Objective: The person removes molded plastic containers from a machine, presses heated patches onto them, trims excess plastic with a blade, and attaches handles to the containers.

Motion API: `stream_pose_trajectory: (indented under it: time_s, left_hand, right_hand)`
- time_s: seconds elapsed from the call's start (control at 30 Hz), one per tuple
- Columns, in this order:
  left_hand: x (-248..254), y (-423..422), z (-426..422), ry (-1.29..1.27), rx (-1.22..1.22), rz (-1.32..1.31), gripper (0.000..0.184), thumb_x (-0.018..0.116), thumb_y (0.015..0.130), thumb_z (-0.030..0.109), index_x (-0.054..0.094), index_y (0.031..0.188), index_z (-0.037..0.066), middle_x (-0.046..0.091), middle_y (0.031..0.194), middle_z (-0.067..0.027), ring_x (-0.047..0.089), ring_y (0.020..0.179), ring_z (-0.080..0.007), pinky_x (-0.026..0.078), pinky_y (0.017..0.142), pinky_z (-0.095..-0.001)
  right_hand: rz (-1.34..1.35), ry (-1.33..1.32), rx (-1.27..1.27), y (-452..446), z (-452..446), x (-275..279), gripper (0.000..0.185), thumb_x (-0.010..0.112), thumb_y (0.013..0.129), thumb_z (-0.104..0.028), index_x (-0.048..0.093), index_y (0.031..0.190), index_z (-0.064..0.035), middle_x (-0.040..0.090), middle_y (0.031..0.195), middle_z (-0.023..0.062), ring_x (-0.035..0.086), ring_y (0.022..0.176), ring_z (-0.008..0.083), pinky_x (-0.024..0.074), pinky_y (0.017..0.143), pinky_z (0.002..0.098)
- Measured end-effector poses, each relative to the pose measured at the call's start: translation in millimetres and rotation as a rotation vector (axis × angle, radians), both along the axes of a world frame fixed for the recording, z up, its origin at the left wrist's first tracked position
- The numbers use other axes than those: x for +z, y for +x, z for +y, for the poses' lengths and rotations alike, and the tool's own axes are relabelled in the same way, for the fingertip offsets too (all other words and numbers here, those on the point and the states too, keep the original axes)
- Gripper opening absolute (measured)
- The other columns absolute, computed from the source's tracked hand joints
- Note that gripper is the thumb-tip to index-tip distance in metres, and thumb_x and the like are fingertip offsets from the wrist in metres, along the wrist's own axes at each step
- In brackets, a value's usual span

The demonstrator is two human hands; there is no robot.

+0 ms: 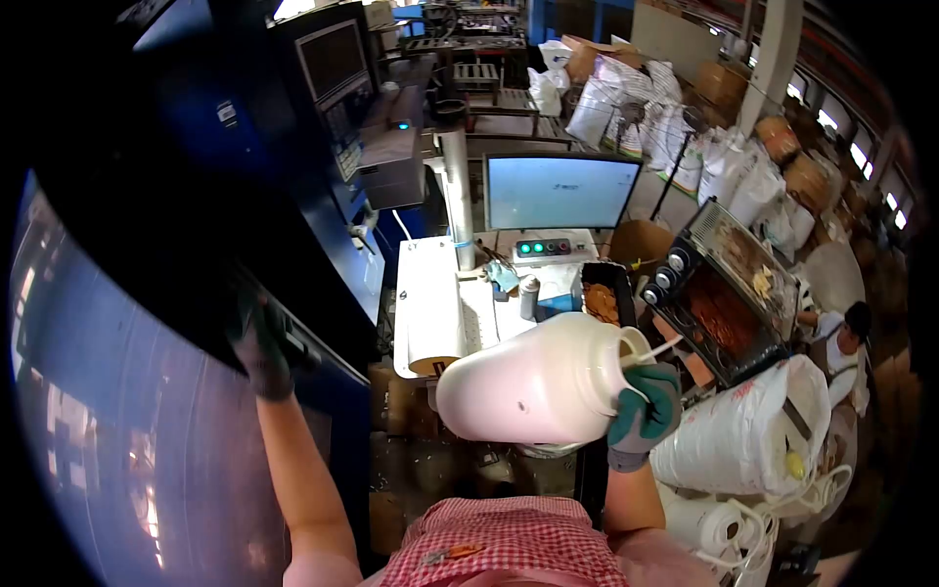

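Note:
My right hand, in a grey and green glove, is closed at the neck end of a large white plastic bottle. The bottle lies on its side in the air in front of my body, its open end toward the right. A thin white strip sticks out by that hand. My left hand, also gloved, is at the edge of a blue machine door, beside a dark handle. Deep shadow hides its fingers, so I cannot see whether they grip the handle.
Ahead are a monitor, a button box, a spray can and a black bin of brown pieces. An open oven and a large white sack stand right. A person is at the far right.

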State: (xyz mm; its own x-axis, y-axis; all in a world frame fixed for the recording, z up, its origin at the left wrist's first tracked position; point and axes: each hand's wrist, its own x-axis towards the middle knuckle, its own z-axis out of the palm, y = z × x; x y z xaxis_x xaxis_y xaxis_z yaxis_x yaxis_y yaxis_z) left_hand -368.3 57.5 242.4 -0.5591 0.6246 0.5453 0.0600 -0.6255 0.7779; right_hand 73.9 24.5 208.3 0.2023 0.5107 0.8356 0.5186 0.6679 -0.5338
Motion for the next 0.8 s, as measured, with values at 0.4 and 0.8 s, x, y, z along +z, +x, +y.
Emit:
stream_pose_trajectory:
  time_s: [0.4, 0.8]
  left_hand:
    - [-10.2, -41.7, 179.9, 0.067, 0.173, -0.004, 0.019, 0.064, 0.091, 0.014, 0.065, 0.105, 0.000, 0.063, 0.077, -0.0029, 0.056, 0.058, -0.0100, 0.044, 0.051, -0.0222]
    - [-171.4, 128.2, 73.4, -0.578, 0.162, 0.689, 0.093, 0.073, 0.082, 0.033, 0.019, 0.148, -0.006, 0.026, 0.151, -0.0256, 0.029, 0.138, -0.0378, 0.026, 0.114, -0.0472]
  right_hand:
    - [0.193, -0.071, -0.534, 6.2, -70.2, 2.1, 0.026, 0.049, 0.094, -0.022, 0.051, 0.081, 0.0015, 0.052, 0.084, 0.0099, 0.049, 0.077, 0.0204, 0.0420, 0.076, 0.0358]
    - [0.290, -0.089, -0.417, 98.3, -99.3, -75.8, 0.041, 0.042, 0.101, -0.032, 0.052, 0.126, -0.0010, 0.055, 0.132, 0.0137, 0.056, 0.116, 0.0269, 0.0472, 0.099, 0.0431]
